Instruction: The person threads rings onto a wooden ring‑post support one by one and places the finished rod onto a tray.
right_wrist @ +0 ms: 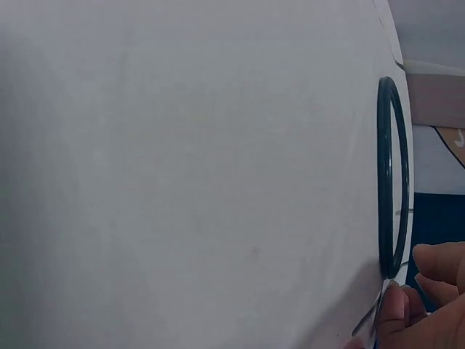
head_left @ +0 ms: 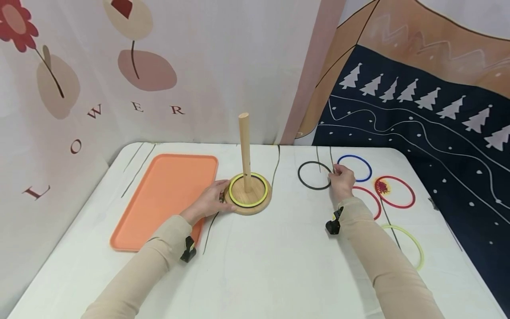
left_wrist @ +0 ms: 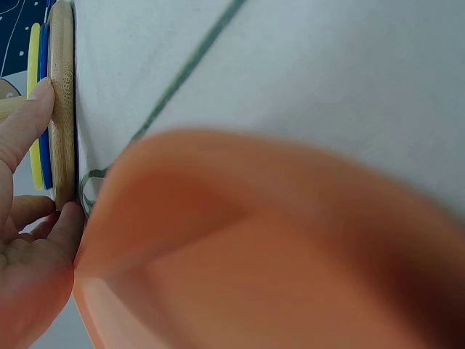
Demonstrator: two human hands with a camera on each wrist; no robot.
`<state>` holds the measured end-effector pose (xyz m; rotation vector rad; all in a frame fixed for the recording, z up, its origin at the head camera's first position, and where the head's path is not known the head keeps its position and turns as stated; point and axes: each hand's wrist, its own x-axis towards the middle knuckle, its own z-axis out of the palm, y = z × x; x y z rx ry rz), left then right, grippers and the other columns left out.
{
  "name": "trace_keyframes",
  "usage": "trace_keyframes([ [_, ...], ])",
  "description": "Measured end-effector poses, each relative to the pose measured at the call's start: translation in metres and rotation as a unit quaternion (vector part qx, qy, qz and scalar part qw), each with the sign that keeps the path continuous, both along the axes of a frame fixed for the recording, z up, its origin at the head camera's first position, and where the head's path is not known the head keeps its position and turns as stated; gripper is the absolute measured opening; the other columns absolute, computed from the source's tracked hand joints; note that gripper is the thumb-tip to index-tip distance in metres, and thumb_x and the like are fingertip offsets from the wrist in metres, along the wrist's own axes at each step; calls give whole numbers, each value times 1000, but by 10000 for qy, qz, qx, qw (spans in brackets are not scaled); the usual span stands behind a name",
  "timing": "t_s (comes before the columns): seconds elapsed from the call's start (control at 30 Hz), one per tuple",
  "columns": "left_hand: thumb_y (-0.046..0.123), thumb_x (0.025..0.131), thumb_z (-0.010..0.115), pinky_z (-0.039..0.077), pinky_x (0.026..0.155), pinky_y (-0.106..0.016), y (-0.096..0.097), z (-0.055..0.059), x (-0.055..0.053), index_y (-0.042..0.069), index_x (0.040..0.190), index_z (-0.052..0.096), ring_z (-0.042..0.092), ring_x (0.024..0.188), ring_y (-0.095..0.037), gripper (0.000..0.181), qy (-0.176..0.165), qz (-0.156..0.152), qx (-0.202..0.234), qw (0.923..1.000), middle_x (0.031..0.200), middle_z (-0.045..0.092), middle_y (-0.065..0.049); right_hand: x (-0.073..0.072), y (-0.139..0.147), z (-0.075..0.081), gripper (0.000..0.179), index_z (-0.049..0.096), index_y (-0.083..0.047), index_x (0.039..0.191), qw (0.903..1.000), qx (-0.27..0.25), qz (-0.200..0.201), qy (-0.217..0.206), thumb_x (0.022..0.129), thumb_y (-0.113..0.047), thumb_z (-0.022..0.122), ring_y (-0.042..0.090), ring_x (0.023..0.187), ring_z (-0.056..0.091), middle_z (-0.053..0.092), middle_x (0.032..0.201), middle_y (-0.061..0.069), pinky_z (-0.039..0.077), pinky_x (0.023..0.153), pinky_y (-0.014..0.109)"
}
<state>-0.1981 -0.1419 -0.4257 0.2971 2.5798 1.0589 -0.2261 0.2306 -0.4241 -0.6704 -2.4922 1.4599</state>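
Note:
My left hand (head_left: 210, 199) grips the left edge of a round wooden base (head_left: 260, 207) with an upright peg (head_left: 245, 155). In the left wrist view its thumb lies over the base's edge, the other fingers at the side. Around the peg lie a yellow ring (head_left: 231, 195) and, beneath it, a blue ring (left_wrist: 45, 145). My right hand (head_left: 342, 179) is at the right edge of a black ring (head_left: 299, 177) lying on the table. In the right wrist view, thumb and fingers (right_wrist: 439, 262) are parted beside that ring; whether they touch it is unclear.
An orange tray (head_left: 167, 195) lies left of the base. Right of the black ring are a blue ring (head_left: 371, 170), two red rings, one (head_left: 414, 195) farther right and one (head_left: 376, 199) partly under the right arm, and a pale yellow ring (head_left: 420, 248). Printed curtains hang behind the table.

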Motion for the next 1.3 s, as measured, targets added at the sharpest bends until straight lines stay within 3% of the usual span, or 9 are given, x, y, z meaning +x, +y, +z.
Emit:
trace_keyframes([
  [0.63, 26, 75, 80, 28, 112, -48, 0, 0, 0, 2, 147, 27, 29, 138, -34, 93, -30, 63, -26, 10000, 152, 24, -16, -3, 4, -10, 38, 57, 7, 124, 9975, 669, 245, 7, 86, 8, 52, 31, 105, 55, 59, 120, 25, 50, 91, 39],
  [1.03, 27, 74, 81, 31, 111, -47, 1, -2, 0, 2, 147, 28, 32, 136, -33, 94, -36, 100, -67, 9999, 152, 25, -16, -4, 5, -6, 39, 58, 6, 123, 9968, 693, 280, -277, 85, 8, 50, 34, 115, 52, 58, 121, 24, 48, 95, 41],
  [1.3, 27, 74, 81, 30, 111, -46, 1, -1, 0, 1, 147, 27, 31, 136, -33, 94, -24, 85, -88, 9999, 153, 24, -16, -5, 3, -5, 33, 62, 8, 115, 9943, 986, 304, -254, 84, 6, 52, 35, 107, 54, 61, 113, 24, 48, 92, 43],
])
